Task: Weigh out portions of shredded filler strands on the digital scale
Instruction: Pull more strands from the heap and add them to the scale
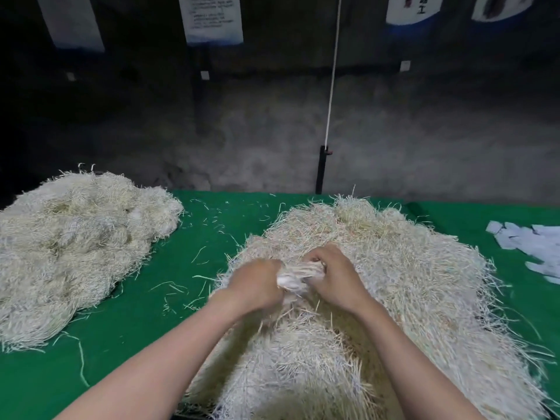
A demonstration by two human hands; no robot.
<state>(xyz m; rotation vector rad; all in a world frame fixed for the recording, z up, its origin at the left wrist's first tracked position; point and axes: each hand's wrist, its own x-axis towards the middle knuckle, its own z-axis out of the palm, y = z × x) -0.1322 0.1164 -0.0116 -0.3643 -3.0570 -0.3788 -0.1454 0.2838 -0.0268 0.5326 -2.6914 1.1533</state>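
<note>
Green table (206,225) under a dim grey wall (424,131); posters (212,19) at 12, white cord (331,80) hanging down. Left hand (257,283) and right hand (336,277) both clutch one bunch (298,274) of strands atop the big pile (394,298) at 5. Second pile (69,247) at 9, paper slips (533,244) at 3.

Green cloth (136,328), paper slips (536,244) at R.

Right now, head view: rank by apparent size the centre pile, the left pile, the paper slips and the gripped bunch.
1. centre pile, though nearest the camera
2. left pile
3. paper slips, cut off by the frame edge
4. gripped bunch, partly hidden by the left hand and right hand
</note>
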